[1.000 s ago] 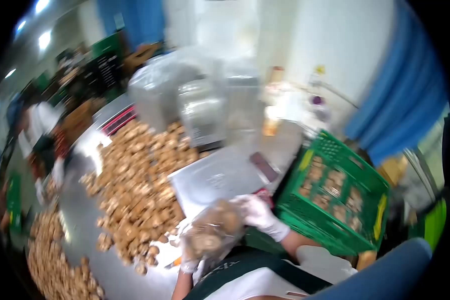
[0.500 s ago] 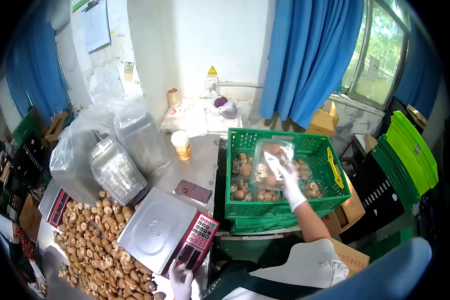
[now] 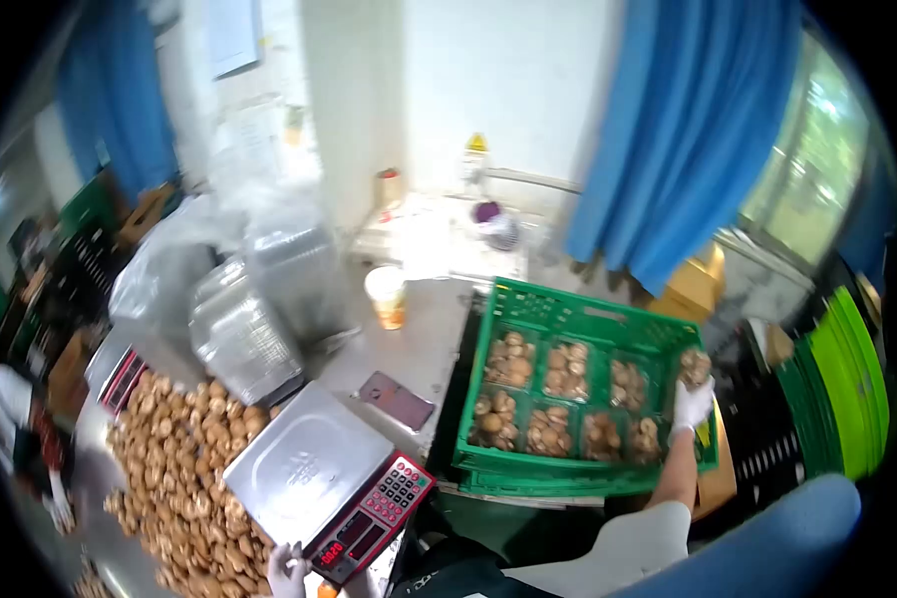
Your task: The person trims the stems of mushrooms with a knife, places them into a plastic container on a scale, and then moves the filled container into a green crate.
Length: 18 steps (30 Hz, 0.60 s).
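Note:
My right hand [image 3: 693, 407], in a white glove, grips a clear punnet of mushrooms [image 3: 695, 365] at the right end of a green plastic crate [image 3: 593, 304]. Inside the crate, several similar punnets [image 3: 550, 431] lie in two rows. My left hand [image 3: 287, 571], also gloved and somewhat blurred, is beside the front corner of a red and silver weighing scale [image 3: 309, 458]; its fingers look slightly apart, with nothing seen in them. The scale's plate is bare and red digits glow on its display. Loose brown mushrooms [image 3: 184, 468] are heaped left of the scale.
Behind the mushrooms stand stacked clear trays [image 3: 241, 324] in plastic bags. A phone [image 3: 397, 401] and a paper cup [image 3: 387, 296] sit on the metal table. Green crates [image 3: 837, 379] are stacked far right. Another person's gloved hand [image 3: 62, 510] shows at far left.
My right hand has carried the punnet from above the crate's middle to its right end, lower down. My left hand has shifted left along the scale's front. The whole view has swung.

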Available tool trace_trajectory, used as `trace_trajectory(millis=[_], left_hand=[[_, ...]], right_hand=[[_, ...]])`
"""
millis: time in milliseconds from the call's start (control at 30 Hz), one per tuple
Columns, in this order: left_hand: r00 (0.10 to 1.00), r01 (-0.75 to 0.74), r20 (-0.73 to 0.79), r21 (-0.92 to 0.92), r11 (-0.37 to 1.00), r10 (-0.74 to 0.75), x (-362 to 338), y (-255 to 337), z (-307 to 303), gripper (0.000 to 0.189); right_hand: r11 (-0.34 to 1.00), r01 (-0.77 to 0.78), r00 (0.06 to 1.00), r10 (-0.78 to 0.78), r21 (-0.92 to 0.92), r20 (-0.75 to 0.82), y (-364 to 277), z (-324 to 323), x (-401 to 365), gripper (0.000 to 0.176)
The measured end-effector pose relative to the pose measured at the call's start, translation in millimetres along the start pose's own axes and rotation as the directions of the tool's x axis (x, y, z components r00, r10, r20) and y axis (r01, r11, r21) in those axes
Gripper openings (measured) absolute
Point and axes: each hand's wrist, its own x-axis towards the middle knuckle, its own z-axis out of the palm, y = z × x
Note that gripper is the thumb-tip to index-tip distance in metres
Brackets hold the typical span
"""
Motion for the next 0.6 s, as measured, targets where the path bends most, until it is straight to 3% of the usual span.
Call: trace_trajectory(millis=[33,100,233,267,300,400,467,500,600], left_hand=[[0.993,0.101,-0.068,0.107,0.989,-0.094,-3,39,22,0.036],[0.989,0.100,-0.119,0.075,0.992,-0.090,-1,76,48,0.031],[0.977,0.091,-0.197,0.025,0.995,-0.085,4,93,57,0.032],[0.978,0.093,-0.197,0.131,0.987,-0.066,5,96,57,0.033],[0.977,0.123,-0.195,0.193,0.973,-0.085,6,102,59,0.034],[0.977,0.098,-0.202,0.163,0.982,-0.064,13,95,58,0.033],[0.975,0.132,-0.199,0.170,0.977,-0.097,15,104,67,0.034],[0.974,0.144,-0.203,0.187,0.972,-0.106,16,108,71,0.034],[0.975,0.144,-0.194,0.191,0.971,-0.107,19,109,76,0.033]], right_hand=[[0.998,0.039,0.998,-0.037,-0.050,0.041,-10,-6,1,0.081],[0.972,0.154,0.986,-0.162,-0.176,-0.032,14,45,24,0.080],[0.935,0.227,0.974,-0.212,-0.273,0.083,22,86,31,0.078],[0.914,0.278,0.960,-0.254,-0.294,0.119,28,100,36,0.079],[0.931,0.272,0.950,-0.220,-0.243,0.221,6,83,30,0.076],[0.942,0.164,0.935,-0.243,0.293,0.258,21,123,56,0.066],[0.840,-0.069,0.826,-0.253,0.537,0.503,37,139,74,0.063],[0.776,-0.182,0.751,-0.287,0.604,0.595,46,148,81,0.063],[0.830,-0.073,0.755,-0.316,0.552,0.574,76,187,83,0.059]])
